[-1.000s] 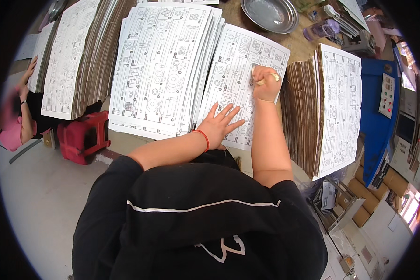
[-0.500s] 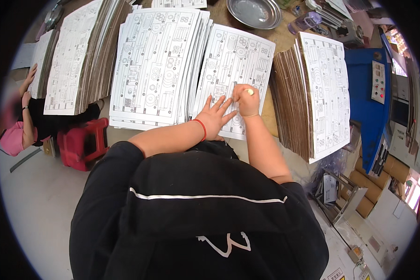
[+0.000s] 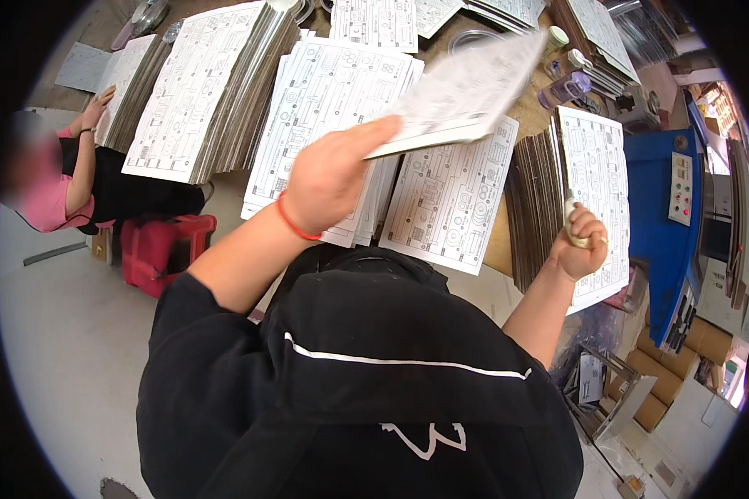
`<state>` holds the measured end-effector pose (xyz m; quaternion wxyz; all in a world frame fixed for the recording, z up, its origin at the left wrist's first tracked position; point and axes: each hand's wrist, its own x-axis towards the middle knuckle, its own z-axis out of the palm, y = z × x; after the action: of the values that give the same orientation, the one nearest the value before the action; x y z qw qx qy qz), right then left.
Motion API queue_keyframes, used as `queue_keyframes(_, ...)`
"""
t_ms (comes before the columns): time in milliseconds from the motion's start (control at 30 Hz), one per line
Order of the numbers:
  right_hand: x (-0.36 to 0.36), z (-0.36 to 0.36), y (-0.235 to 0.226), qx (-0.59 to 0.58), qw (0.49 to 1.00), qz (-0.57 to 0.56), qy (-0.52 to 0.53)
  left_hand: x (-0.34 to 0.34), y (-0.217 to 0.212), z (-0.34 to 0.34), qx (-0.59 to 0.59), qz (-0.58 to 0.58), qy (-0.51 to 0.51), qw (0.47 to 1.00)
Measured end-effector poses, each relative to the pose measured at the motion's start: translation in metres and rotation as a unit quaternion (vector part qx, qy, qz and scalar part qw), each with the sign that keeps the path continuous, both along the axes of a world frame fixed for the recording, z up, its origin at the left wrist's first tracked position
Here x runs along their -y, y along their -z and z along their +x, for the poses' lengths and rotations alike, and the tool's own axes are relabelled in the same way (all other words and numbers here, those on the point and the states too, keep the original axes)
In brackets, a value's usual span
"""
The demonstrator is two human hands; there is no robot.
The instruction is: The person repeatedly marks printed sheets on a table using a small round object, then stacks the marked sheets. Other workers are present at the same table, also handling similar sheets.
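Observation:
My left hand, with a red band at the wrist, grips one end of a white printed sheet. That sheet is raised and tilted over the table, blurred by motion. Under it lies another printed sheet with line drawings of parts. To its left is a loose stack of similar sheets. On the right, my right hand is closed round a small pale-handled tool with a darker tip; its exact kind is unclear. This hand is over the near part of a tall stack of printed boards.
Another tall stack of boards stands at the left, near a person in pink whose hand rests on a further stack. A purple-tinted bottle is at the back right. A red stool and a blue machine flank the table.
My left hand has gone from lying flat on the sheet to gripping a raised one. My right hand has moved right, off the sheet, with the tool. The view has shifted.

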<state>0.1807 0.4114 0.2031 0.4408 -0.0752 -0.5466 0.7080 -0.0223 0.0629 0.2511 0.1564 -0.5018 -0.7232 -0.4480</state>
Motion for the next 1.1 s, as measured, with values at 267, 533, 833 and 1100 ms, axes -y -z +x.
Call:
queue_keyframes(267, 0.035, -0.021, 0.052, 0.05, 0.994, -0.068, -0.066, 0.114, 0.091, 0.017, 0.06, -0.351, -0.08, 0.931)
queue_keyframes(533, 0.045, -0.085, 0.125, 0.092, 0.974, -0.167, -0.121, -0.031, 0.134, 0.067, 0.143, -0.276, 0.137, 0.941)
queue_keyframes(833, 0.032, -0.146, 0.165, 0.099, 0.977, -0.144, -0.122, -0.09, 0.184, 0.094, 0.044, -0.53, 0.205, 0.822)
queue_keyframes(1100, 0.054, -0.117, 0.161, 0.209, 0.966, 0.006, -0.15, -0.091, 0.189, 0.098, 0.039, -0.532, 0.198, 0.822)
